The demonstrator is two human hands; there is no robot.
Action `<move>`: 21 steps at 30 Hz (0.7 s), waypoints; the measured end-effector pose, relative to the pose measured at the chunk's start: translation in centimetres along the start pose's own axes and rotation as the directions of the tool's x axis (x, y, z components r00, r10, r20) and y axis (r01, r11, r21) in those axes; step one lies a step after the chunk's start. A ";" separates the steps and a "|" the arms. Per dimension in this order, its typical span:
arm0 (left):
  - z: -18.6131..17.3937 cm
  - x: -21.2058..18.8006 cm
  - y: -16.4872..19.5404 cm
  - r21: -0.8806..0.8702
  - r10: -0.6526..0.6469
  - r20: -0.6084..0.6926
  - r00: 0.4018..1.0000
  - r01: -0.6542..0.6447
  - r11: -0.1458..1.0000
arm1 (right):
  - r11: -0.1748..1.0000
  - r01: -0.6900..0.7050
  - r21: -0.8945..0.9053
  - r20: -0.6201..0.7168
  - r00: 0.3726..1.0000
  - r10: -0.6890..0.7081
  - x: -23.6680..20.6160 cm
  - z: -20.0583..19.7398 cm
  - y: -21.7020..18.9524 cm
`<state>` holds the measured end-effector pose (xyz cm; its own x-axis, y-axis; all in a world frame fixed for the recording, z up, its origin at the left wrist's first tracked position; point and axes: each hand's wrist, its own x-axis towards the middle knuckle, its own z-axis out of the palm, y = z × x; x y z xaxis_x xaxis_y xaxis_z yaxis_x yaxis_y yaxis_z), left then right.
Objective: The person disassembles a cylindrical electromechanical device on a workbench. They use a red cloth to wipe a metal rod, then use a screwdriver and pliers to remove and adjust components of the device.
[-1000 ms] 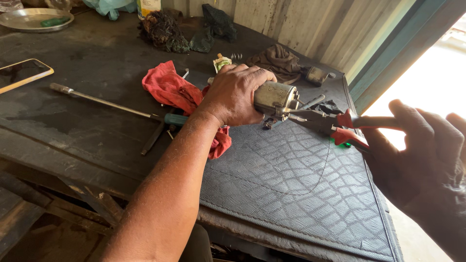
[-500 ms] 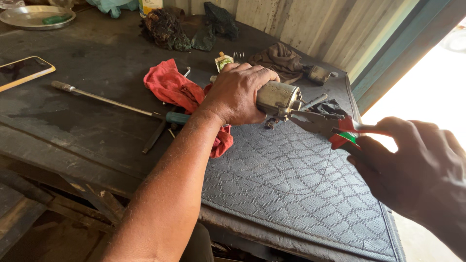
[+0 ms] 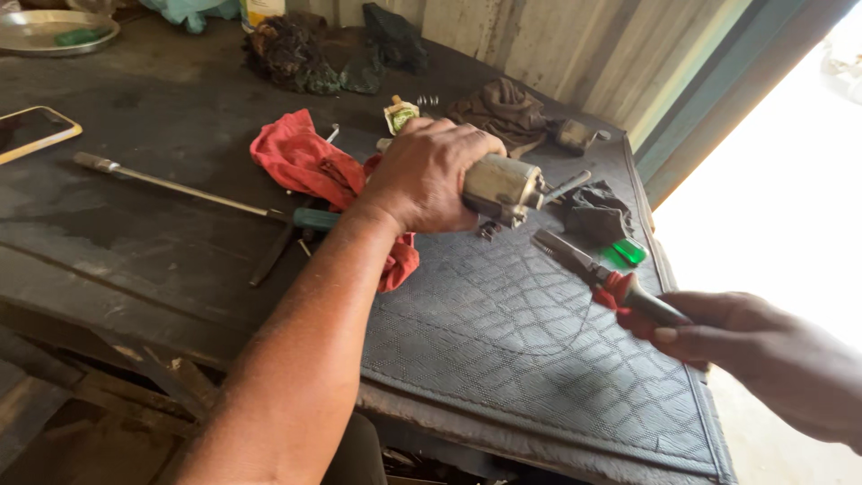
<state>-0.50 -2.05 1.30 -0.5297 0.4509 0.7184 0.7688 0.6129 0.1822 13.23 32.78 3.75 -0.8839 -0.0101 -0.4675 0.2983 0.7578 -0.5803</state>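
Head view, looking down on a dark worktop [image 3: 135, 224]. Left hand [image 3: 431, 175] wrapped tight around a small metal motor [image 3: 503, 187], grip clamped on its casing, held just above a textured rubber mat [image 3: 539, 359]. Right hand [image 3: 763, 355] closed on red-handled pliers [image 3: 597, 274], tips pointing toward the motor, apart from it. Red rag [image 3: 305, 162] beside.

A dull grey metal motor housing [image 3: 501, 187] lies on its side above the mat, its shaft end toward three o'clock. Red-handled pliers [image 3: 600, 278] at its five o'clock point jaws toward ten o'clock.
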 end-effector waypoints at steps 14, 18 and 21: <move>-0.2 0.3 0.1 0.006 -0.057 0.025 0.998 0.057 0.998 | 0.277 -0.063 -0.959 -0.281 0.344 -0.896 -1.6 2.1 -2.7; -0.3 0.2 0.0 -0.010 -0.055 0.007 0.998 0.055 0.998 | 0.232 -0.074 -0.970 -0.244 0.298 -0.923 -1.6 2.6 -2.7; -0.4 0.2 0.0 0.007 -0.071 0.024 0.997 0.071 0.997 | 0.212 -0.119 -0.970 -0.239 0.301 -0.923 -1.6 2.5 -2.7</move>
<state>-0.47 -2.19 1.70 -0.5914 0.4220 0.6871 0.7270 0.6477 0.2279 14.70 29.17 4.39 -0.6272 -0.5470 0.5545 -0.1807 0.7947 0.5795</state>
